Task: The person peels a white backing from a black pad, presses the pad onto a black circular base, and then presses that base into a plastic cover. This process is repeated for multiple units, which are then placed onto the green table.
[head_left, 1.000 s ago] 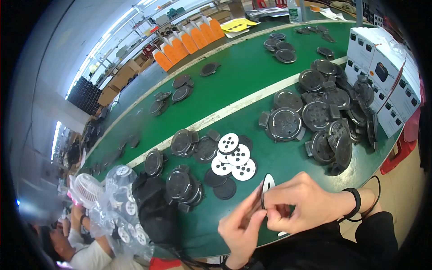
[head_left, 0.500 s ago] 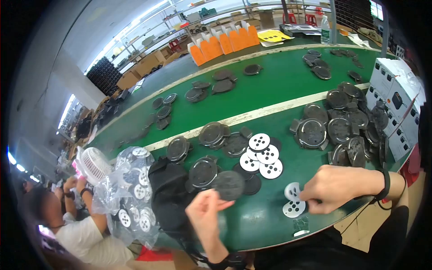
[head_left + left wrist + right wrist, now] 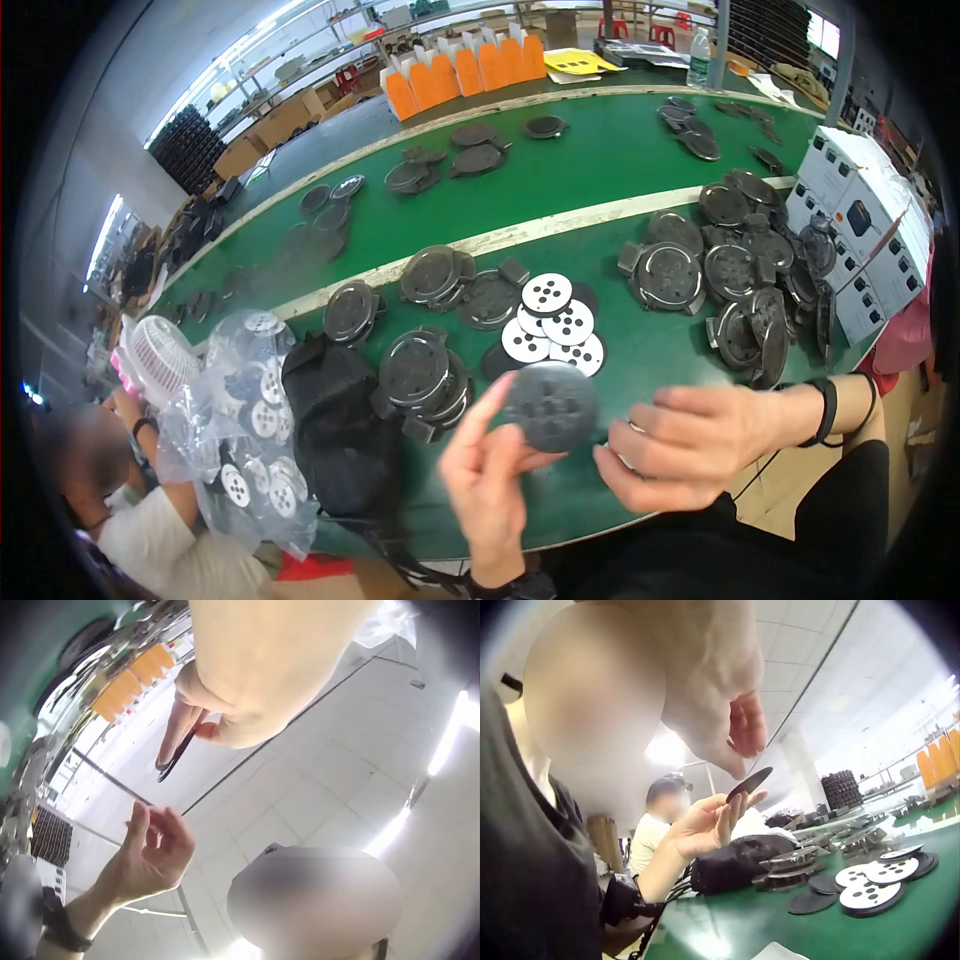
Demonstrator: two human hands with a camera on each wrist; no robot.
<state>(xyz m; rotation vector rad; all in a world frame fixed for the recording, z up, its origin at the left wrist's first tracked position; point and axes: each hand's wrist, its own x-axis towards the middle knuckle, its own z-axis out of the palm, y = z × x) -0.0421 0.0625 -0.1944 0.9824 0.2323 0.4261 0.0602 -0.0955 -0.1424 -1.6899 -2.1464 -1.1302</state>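
Observation:
My left hand pinches a thin black disc with dark round marks, its flat face toward the head camera. In the left wrist view that disc shows edge-on between thumb and fingers. Just to its right is my right hand, fingers curled; a pale sliver shows between them, and I cannot tell whether they hold it. The right wrist view has its fingertips right above the tilted disc. Beyond the hands lies a pile of white discs with black holes, black discs partly under it.
Round dark housings stand left of the pile, more heaped at right beside white printed boxes. A black bag and a clear plastic bag of discs lie left. Another person sits beyond.
A second ago both hands held a white-faced disc together. Then my left hand took a black disc while my right was at white discs on the table; now both hands are close together again.

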